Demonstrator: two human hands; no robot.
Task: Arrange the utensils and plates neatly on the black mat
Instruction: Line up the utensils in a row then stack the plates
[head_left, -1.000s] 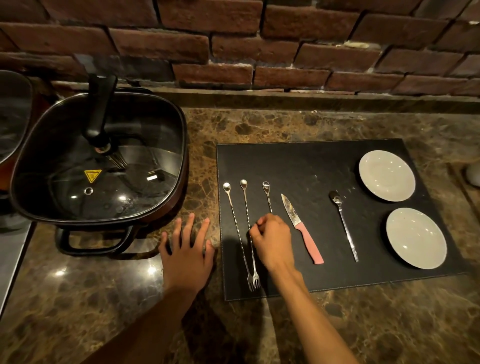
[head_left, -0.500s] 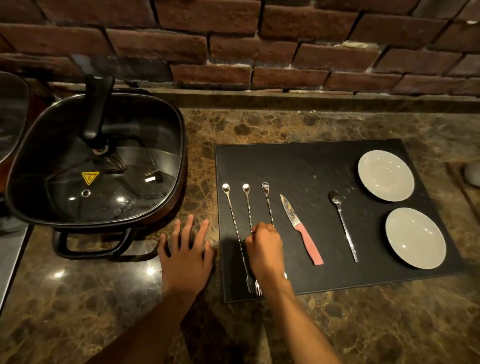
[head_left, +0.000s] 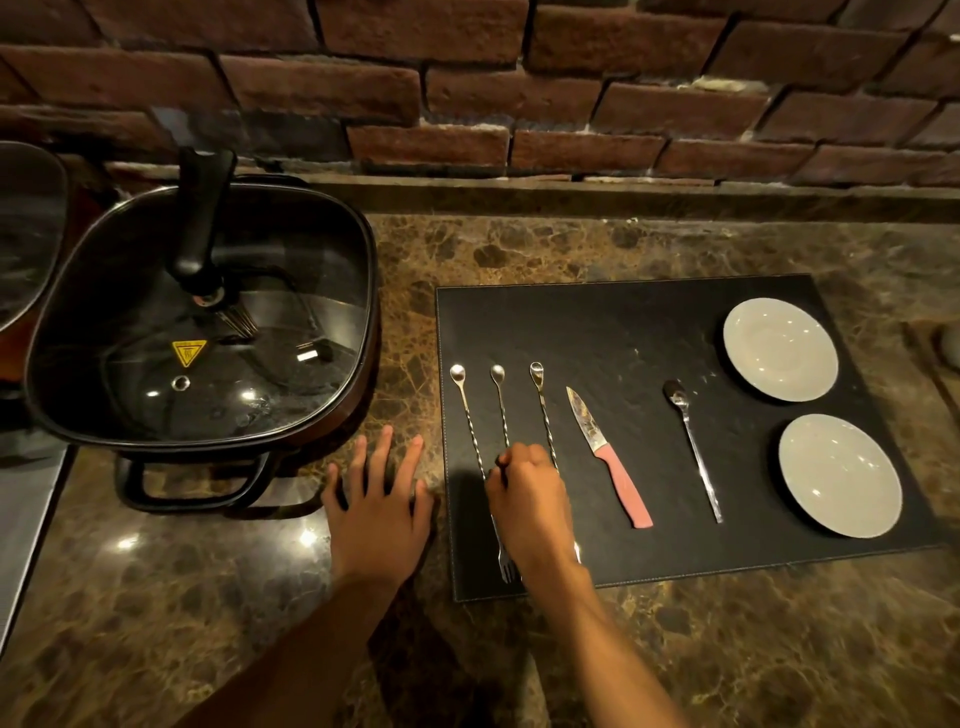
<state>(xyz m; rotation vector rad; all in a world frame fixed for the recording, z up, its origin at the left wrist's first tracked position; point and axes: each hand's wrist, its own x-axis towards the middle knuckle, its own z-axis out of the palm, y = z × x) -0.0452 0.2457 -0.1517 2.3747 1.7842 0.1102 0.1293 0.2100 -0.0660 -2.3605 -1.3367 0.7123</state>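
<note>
I see the lidded pan (head_left: 202, 332) filling the counter's (head_left: 519, 249) left, close beside the black mat (head_left: 623, 332). On the mat lie two plates (head_left: 779, 349) at right, then a knife (head_left: 610, 460), a spoon (head_left: 693, 449) and three long stirrers (head_left: 462, 410). My left hand (head_left: 379, 506) lies flat, fingers spread. My right hand (head_left: 530, 499) pinches the middle stirrer, hiding two stirrers' lower ends
</note>
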